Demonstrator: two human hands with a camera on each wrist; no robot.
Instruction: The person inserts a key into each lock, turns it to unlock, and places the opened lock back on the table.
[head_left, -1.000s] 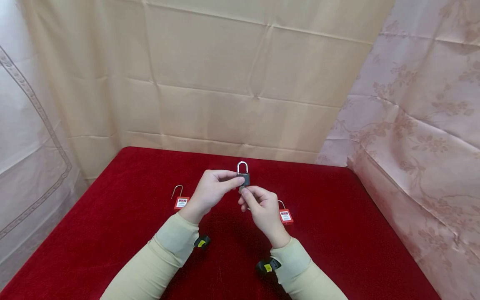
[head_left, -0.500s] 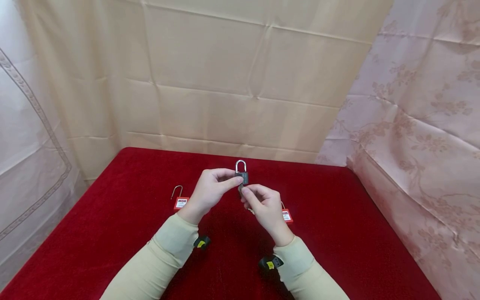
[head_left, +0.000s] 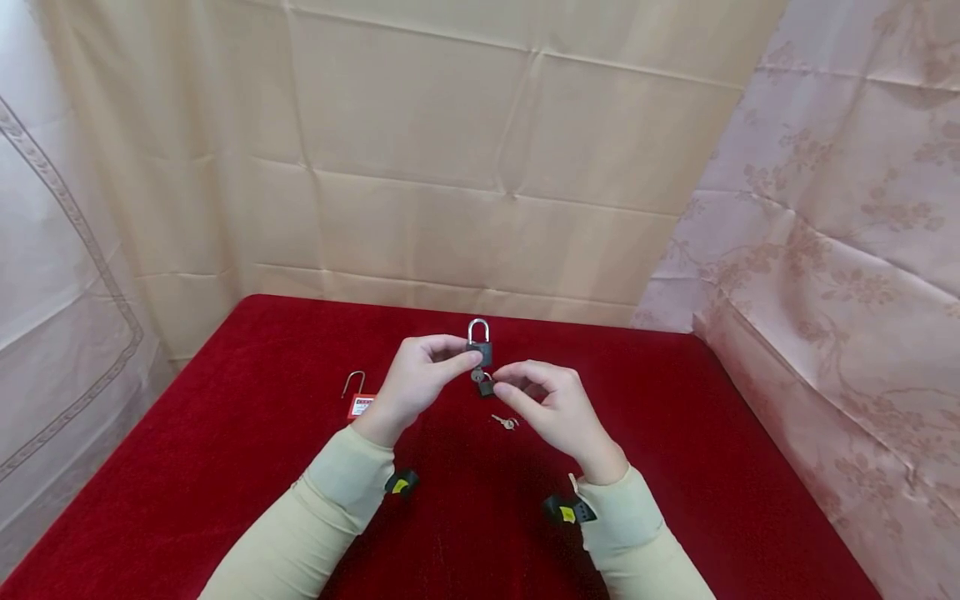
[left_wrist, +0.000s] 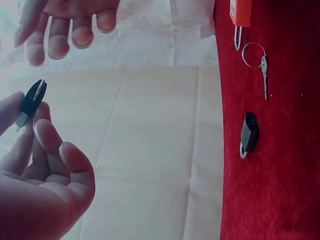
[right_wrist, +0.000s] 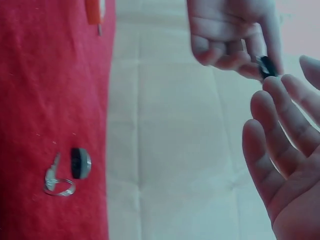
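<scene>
a dark padlock (head_left: 483, 353) is held up above the red tabletop (head_left: 645, 500), its shackle pointing upward. the left hand (head_left: 423, 379) pinches its body between thumb and fingers. the right hand (head_left: 555, 408) has just let go of the key (head_left: 477, 376) and drawn off to the right; its fingers are loose now and hold nothing. the key stays hanging under the padlock, so the left hand alone bears both. it looks lodged in the keyhole, though the spot is too small to be sure. no box or tray shows; that keyhole is the nearest thing to a container. beyond, a second dark padlock (left_wrist: 249, 132) lies on the tabletop, with a loose key on a ring (head_left: 504, 422) near it. a red padlock (head_left: 362, 406), shackle swung free, lies partly behind the left wrist. the left wrist view shows another red padlock (left_wrist: 241, 12) just beside the key ring. a beige curtain (head_left: 420, 217) hangs behind.
</scene>
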